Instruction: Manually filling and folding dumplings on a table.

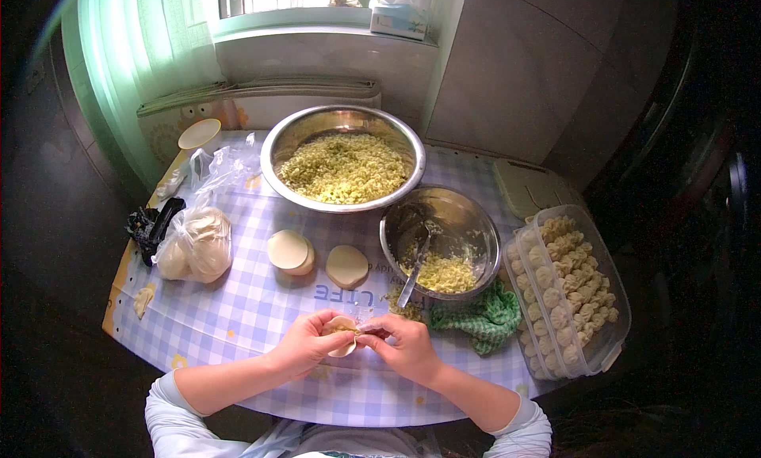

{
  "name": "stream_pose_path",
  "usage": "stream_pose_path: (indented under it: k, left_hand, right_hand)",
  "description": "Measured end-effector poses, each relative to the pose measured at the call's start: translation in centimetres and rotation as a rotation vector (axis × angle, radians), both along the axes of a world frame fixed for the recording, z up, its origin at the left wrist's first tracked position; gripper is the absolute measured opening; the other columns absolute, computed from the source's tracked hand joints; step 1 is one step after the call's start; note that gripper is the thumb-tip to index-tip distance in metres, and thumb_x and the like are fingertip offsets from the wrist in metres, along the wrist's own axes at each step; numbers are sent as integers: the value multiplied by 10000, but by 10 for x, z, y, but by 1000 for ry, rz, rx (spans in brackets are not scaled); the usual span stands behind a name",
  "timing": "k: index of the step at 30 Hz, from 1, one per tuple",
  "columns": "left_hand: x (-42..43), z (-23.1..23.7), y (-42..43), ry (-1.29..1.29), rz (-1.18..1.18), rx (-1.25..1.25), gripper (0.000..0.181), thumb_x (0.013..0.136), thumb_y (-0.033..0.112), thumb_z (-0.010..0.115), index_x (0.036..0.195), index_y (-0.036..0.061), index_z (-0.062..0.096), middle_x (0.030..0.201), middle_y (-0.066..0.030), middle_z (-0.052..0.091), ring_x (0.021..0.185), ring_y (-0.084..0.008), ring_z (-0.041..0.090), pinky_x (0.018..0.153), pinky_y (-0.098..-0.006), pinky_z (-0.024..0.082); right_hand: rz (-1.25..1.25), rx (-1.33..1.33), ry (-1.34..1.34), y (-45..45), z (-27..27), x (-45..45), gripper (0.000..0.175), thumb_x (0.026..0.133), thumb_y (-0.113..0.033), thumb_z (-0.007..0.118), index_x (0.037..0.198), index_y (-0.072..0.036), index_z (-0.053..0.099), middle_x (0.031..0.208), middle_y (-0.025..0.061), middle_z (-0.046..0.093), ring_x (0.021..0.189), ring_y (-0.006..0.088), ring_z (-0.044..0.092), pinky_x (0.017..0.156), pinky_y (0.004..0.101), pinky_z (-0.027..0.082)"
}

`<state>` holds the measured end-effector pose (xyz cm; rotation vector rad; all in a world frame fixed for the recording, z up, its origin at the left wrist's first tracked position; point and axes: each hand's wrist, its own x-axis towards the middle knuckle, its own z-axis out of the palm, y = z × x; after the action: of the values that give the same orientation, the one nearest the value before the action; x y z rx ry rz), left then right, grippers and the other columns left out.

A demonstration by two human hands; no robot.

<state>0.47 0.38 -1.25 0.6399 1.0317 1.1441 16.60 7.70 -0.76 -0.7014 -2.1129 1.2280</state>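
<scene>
Near the front of the table, my left hand (312,341) cradles a round dough wrapper (341,327) with some yellow-green filling inside. The fingertips of my right hand (403,344) pinch the wrapper's right edge, where the dough is gathered. Beyond my hands lie two stacks of wrappers, a left stack (289,251) and a right stack (347,266). A smaller steel bowl (491,235) stands past my right hand, holding chopped filling (446,274) and a metal spoon (414,271) whose handle rests over the rim. Crumbs of filling (406,308) lie on the cloth below it.
A large steel basin (269,155) of chopped filling stands at the back. Plastic containers (612,268) of shaped dumplings occupy the right edge, beside a crumpled green cloth (484,318). At left are a plastic bag of wrappers (202,244), a black bag (156,226) and a bowl (200,135).
</scene>
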Motion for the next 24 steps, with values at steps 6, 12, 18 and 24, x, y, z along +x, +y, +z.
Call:
stream_pose_path:
  k: [6, 12, 18, 24]
  left_hand:
    - [0, 0, 1, -24, 9, -2, 202, 778, 60, 554, 962, 2, 495, 895, -89, 569, 850, -142, 560, 748, -237, 440]
    - [0, 6, 1, -83, 21, -43, 187, 777, 55, 547, 949, 0, 498, 902, -96, 566, 860, -169, 566, 749, -242, 449]
    - [1, 19, 2, 22, -36, -99, 190, 789, 56, 529, 969, 3, 498, 912, -88, 564, 871, -148, 559, 753, -230, 445]
    - [-1, 5, 1, 0, -55, -9, 185, 802, 77, 521, 973, 7, 506, 903, -75, 570, 876, -122, 547, 755, -221, 438]
  right_hand:
    - [-10, 118, 45, -1, -3, -1, 136, 667, -18, 642, 793, -39, 597, 733, 77, 590, 596, 145, 575, 523, 241, 454]
    - [-43, 311, 1, 0, -4, 0, 115, 658, -21, 634, 755, -40, 576, 712, 83, 566, 589, 198, 564, 515, 271, 450]
    - [-26, 412, -27, 0, -4, 0, 124, 655, -22, 622, 763, -44, 565, 715, 86, 560, 626, 235, 562, 536, 298, 453]
    - [-6, 395, -26, 1, -9, 0, 141, 655, -32, 631, 782, -43, 572, 718, 88, 573, 624, 225, 568, 536, 286, 455]
